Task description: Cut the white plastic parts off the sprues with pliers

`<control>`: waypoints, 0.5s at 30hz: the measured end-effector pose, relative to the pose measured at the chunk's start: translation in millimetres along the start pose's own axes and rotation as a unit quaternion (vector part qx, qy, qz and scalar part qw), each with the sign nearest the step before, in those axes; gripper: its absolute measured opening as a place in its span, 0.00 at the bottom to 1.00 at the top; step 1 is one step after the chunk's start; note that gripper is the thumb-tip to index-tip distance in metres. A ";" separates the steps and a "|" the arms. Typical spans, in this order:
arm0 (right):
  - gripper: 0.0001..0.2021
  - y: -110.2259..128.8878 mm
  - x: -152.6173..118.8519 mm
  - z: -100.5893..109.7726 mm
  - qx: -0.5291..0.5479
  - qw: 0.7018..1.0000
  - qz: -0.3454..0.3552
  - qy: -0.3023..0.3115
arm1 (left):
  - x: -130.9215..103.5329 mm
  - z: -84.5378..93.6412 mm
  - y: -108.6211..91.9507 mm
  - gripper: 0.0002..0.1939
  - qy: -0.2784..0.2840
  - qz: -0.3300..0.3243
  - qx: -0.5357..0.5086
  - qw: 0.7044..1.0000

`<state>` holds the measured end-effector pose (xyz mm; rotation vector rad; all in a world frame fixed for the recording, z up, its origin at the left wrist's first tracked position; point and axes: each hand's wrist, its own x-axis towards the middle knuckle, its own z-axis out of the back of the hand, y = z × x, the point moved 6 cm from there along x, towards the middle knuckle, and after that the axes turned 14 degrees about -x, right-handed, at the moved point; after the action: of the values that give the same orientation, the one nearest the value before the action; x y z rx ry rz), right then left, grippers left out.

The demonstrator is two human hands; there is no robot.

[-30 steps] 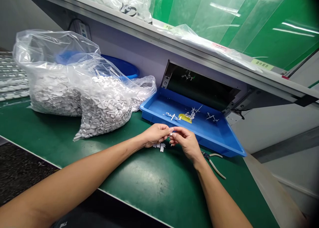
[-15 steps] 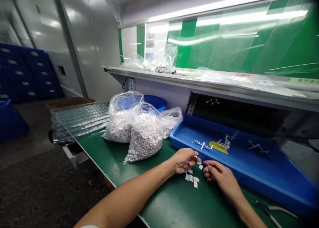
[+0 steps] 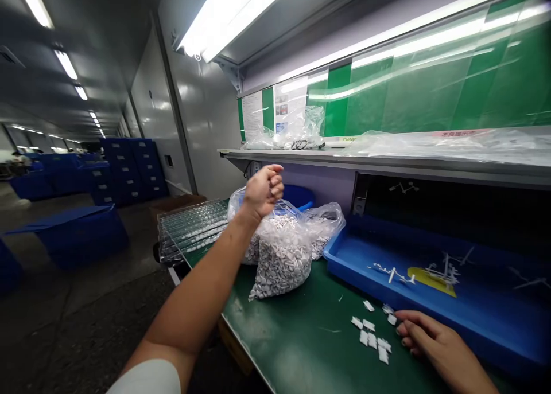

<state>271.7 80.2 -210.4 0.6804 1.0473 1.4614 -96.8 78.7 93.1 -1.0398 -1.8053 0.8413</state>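
Note:
My left hand (image 3: pixel 263 192) is raised over the clear plastic bags, its fingers curled closed; whatever they may hold is hidden. Below it stands an open bag (image 3: pixel 282 262) full of small white parts. My right hand (image 3: pixel 424 339) rests low at the right, thumb and forefinger pressed together beside a small white piece (image 3: pixel 392 319) on the green table (image 3: pixel 297 336). Several more white pieces (image 3: pixel 372 340) lie loose to its left.
A blue tray (image 3: pixel 361 268) holding white sprues and a yellow piece stands behind my right hand. Clear trays (image 3: pixel 193 227) are stacked at the left table edge. A shelf (image 3: pixel 293 156) with plastic bags overhangs the table.
My left hand has left the loose white pieces and risen up and left over the bags. My right hand stays by the pieces. The view has turned left and up.

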 end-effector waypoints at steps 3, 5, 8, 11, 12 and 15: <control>0.24 -0.3 0.5 -2.4 0.001 1.000 -0.001 0.009 | 34.5 41.2 -21.0 0.05 -0.046 0.008 0.106 0.993; 0.24 -1.1 1.1 -3.5 0.003 1.000 0.003 0.012 | 45.6 65.1 -19.6 0.05 -0.066 0.038 0.157 0.985; 0.23 -2.7 3.1 -4.4 0.000 1.000 0.018 0.012 | 50.1 88.7 -14.2 0.12 -0.090 0.037 0.209 0.973; 0.21 -1.3 3.9 -3.6 -0.010 0.999 0.037 0.002 | 51.7 93.3 -10.3 0.10 -0.110 -0.004 0.231 0.967; 0.20 0.7 3.0 -2.7 -0.015 0.999 0.044 -0.004 | 52.1 91.0 -9.2 0.08 -0.117 -0.019 0.237 0.964; 0.18 11.5 -3.8 1.7 -0.042 0.996 0.074 -0.028 | 49.1 71.5 -5.3 0.06 -0.130 -0.069 0.242 0.959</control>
<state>268.6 77.4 -198.8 0.7479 0.9033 1.5963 -177.1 111.3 86.2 -0.5006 -1.7297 1.2977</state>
